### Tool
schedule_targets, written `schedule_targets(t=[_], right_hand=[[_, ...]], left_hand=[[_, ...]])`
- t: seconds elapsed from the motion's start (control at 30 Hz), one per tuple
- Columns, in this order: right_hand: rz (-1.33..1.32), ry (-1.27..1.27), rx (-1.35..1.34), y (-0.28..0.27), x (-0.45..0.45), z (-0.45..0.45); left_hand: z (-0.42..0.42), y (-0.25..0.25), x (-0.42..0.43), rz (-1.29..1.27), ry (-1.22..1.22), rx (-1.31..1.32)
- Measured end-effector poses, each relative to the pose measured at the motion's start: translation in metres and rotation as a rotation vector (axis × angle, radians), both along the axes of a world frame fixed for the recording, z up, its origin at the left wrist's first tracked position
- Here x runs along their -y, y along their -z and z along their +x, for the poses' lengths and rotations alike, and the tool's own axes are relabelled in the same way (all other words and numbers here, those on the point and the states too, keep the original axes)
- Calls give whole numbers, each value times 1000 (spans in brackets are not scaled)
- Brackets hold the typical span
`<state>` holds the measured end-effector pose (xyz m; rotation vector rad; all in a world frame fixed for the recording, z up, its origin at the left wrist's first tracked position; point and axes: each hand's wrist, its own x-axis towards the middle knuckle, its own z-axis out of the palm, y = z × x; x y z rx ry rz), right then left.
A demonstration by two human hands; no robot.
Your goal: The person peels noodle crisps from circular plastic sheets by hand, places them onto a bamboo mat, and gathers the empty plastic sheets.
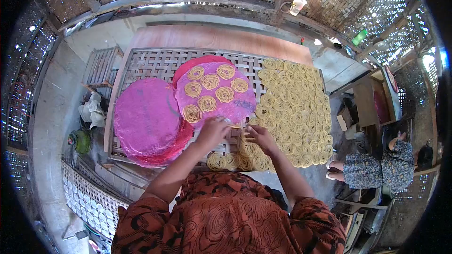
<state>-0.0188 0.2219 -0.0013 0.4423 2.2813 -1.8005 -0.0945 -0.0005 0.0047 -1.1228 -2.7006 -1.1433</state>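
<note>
Coiled noodle nests (209, 82) lie on a round pink sheet (242, 101) in front of me. My left hand (215, 130) is at the sheet's near edge, its fingertips closed on the side of a thin yellow noodle nest (234, 125), seen almost edge-on. Just right of that nest is my right hand (262, 139), fingers bent and apart, the tips close to it; whether they touch cannot be made out. Beneath and beside the right hand, many pale noodle nests (294, 108) cover the right part of a woven rack (155, 59).
A stack of pink round sheets (146, 115) sits on the rack's left. Behind runs a wooden board (212, 37). Another person in a patterned garment (376, 169) is at the right. A green container (80, 141) and a slatted wooden stand (101, 68) are at the left.
</note>
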Motion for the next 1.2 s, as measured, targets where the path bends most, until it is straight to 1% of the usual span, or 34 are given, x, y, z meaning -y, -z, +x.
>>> schedule_targets(t=[0.03, 0.07, 0.1, 0.13, 0.17, 0.2, 0.23, 0.27, 0.3, 0.33, 0.37, 0.4, 0.43, 0.5, 0.53, 0.57, 0.63, 0.67, 0.7, 0.77, 0.83, 0.87, 0.93, 0.97, 1.03, 1.07, 1.1, 1.17, 1.2], right_hand=[[-651, 140, 318, -7, 3, -3], [-853, 66, 344, -8, 1, -5], [-852, 64, 344, -7, 2, -5], [-594, 24, 160, -5, 3, -4], [-333, -15, -21, -4, 4, -3], [-333, -16, -19, -6, 4, -2], [-134, -67, -1, -10, 4, -1], [65, -118, 19, -12, 4, 0], [65, -118, 22, -5, 5, 4], [-2, -154, 17, 4, 9, 8], [-68, -190, 10, 13, 12, 12], [-166, -172, 53, 13, 18, 16], [-166, -174, 56, 17, 19, 19], [252, -395, -4, 27, 24, 22], [314, -383, -124, 31, 30, 25], [312, -389, -125, 34, 31, 26], [746, -501, -251, 9, 41, 21], [786, -489, -195, 8, 45, 13], [786, -494, -197, 3, 51, -1], [723, -443, -453, -8, 68, -38], [723, -465, -565, 25, 83, -76], [722, -471, -571, 38, 97, -92], [654, -336, -721, 56, 124, -119], [652, -342, -730, 62, 132, -127], [1079, -583, -391, 69, 144, -138], [1078, -587, -397, 72, 146, -143], [1002, -498, -446, 72, 147, -147], [926, -415, -497, 69, 144, -155], [705, -233, -394, 59, 138, -160]], left_hand=[[7, 0, -7, 15, 40, -41], [12, -1, -10, 14, 38, -41], [18, -6, -12, 24, 134, -120], [22, -10, -13, 34, 230, -196], [21, -9, -10, 34, 228, -194], [18, -7, -2, -15, 157, -66], [13, -2, 7, -64, 86, 63], [0, 13, 17, -99, 16, 125], [-7, 24, 31, -93, -81, 35], [-13, 27, 45, -87, -179, -58], [-21, 30, 57, -46, -237, 16], [-28, 30, 67, -6, -295, 91], [-34, 32, 78, -6, -296, 93], [-42, 32, 97, -110, -358, 39], [-42, 30, 105, -133, -367, 71], [-41, 29, 110, -134, -372, 72], [-38, 26, 118, -188, -433, 24], [-38, 31, 119, -187, -439, 25], [-39, 44, 119, -171, -410, 6], [-40, 61, 116, -154, -386, -12], [-38, 68, 98, -71, -320, 145], [-38, 69, 90, -70, -328, 142], [-39, 69, 79, -186, -376, 67], [-41, 68, 79, -184, -386, 62], [-46, 74, 81, -265, -321, 2], [-55, 91, 81, -239, -347, -44], [-58, 92, 85, -239, -353, -45], [-64, 93, 96, -210, -333, -2], [-68, 95, 102, -207, -338, -2]])
